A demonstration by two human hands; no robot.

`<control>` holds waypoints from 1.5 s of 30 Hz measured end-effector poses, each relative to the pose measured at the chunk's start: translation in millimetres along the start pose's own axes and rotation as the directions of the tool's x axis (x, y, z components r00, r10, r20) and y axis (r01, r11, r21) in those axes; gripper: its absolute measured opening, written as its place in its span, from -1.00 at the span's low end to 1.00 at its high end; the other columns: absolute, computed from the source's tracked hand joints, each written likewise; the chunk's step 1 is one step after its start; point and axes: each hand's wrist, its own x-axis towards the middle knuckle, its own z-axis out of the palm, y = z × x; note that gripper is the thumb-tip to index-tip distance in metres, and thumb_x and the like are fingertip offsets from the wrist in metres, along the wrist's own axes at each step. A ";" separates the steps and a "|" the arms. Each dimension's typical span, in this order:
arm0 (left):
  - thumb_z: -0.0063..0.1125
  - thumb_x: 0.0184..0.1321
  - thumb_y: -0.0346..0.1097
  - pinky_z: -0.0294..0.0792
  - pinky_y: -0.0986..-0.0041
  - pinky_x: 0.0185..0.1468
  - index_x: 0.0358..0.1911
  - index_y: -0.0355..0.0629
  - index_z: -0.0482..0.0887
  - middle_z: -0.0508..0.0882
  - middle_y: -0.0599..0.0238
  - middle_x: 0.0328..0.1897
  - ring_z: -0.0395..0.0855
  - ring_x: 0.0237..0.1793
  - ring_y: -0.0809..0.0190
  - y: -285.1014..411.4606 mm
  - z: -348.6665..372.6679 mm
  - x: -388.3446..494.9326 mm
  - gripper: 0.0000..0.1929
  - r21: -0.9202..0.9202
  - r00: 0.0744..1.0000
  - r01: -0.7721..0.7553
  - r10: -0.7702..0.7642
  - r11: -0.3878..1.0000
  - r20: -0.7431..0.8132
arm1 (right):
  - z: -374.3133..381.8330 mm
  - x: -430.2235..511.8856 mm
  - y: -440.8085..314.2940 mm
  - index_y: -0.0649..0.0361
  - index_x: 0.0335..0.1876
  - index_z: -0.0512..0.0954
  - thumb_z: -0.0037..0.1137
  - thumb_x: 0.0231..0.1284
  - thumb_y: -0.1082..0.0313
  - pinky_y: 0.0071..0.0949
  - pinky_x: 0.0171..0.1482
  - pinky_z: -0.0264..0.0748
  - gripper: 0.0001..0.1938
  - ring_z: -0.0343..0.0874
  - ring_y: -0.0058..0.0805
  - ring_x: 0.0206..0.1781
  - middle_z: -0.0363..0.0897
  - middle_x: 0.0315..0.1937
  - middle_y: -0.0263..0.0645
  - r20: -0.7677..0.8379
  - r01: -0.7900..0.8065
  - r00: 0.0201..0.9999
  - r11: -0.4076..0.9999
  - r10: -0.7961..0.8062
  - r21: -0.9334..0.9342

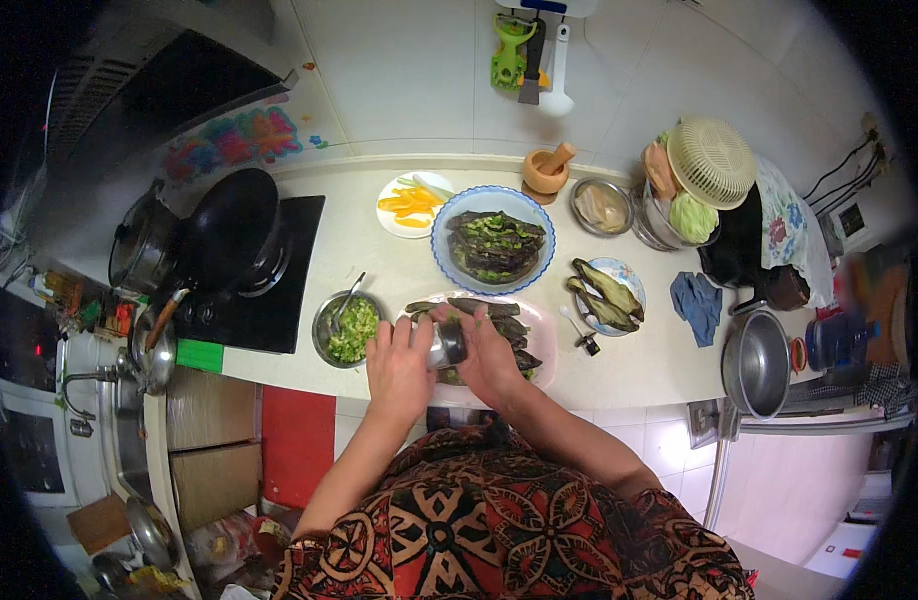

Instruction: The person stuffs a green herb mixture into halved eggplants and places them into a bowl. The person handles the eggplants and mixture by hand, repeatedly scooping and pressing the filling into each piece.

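My left hand (400, 367) grips a small clear jar (445, 346) with a dark rim, tilted sideways toward the right. My right hand (490, 360) is cupped against the jar's dark-rimmed end, thumb and fingers apart; anything in its palm is hidden. Beneath both hands lies a pink oval plate (547, 330) of dark green stuffed peppers (510, 330). Left of them stands a steel bowl (316, 330) of chopped green filling (354, 330) with a spoon (346, 300) in it. On the counter to the right rests a black lid (589, 345) with a white spoon (571, 316).
A blue-rimmed bowl (436, 244) holds dark stacked food with chopped greens. Nearby are a plate of yellow strips (408, 202), a wooden mortar (543, 176), a floral plate (633, 281) with two green peppers (605, 296), and a blue cloth (697, 306). A wok (234, 217) sits on the left stove.
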 end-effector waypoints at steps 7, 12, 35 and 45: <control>0.36 -0.22 -0.46 0.27 0.18 -0.03 0.18 -0.12 0.58 0.54 0.16 -0.05 0.47 -0.03 0.01 9.1 -0.4 2.3 -0.31 0.130 0.993 -0.080 0.091 0.988 -0.076 | -1.0 0.3 -0.7 0.23 0.38 0.35 -0.65 0.59 -0.21 -0.14 0.53 0.10 -0.31 0.30 -0.29 0.45 0.41 0.36 -0.20 -0.080 -0.035 0.996 0.983 0.050 0.179; 0.35 -0.24 -0.47 0.28 0.18 -0.01 0.20 -0.09 0.58 0.53 0.16 -0.05 0.47 -0.01 -0.01 9.2 2.1 5.5 -0.29 0.151 0.990 -0.095 0.110 0.984 -0.093 | -2.1 8.4 0.7 0.21 0.37 0.37 -0.64 0.59 -0.22 -0.13 0.53 0.10 -0.31 0.31 -0.29 0.44 0.44 0.33 -0.21 -0.112 -0.033 0.992 0.966 0.064 0.258; 0.50 -0.33 -0.27 0.40 0.14 0.24 0.05 -0.21 0.59 0.66 -0.05 -0.03 0.54 0.12 -0.20 -18.0 -20.8 29.2 -0.31 -0.248 0.782 0.258 -0.051 0.934 0.621 | -27.5 13.3 19.4 0.38 0.44 0.28 -0.53 0.55 -0.29 -0.25 0.51 0.14 -0.21 0.33 -0.31 0.43 0.41 0.35 -0.11 0.076 -0.088 0.995 0.955 0.069 0.284; 0.51 -0.42 -0.42 0.39 0.14 0.11 0.07 -0.13 0.61 0.57 0.10 -0.05 0.49 0.01 -0.10 -0.9 -1.1 1.4 -0.27 -0.048 0.979 -0.039 0.048 0.998 0.201 | -25.5 12.4 10.6 0.34 0.41 0.33 -0.66 0.58 -0.24 -0.20 0.50 0.19 -0.23 0.39 -0.28 0.39 0.46 0.31 -0.08 0.000 -0.107 0.994 0.956 0.111 0.275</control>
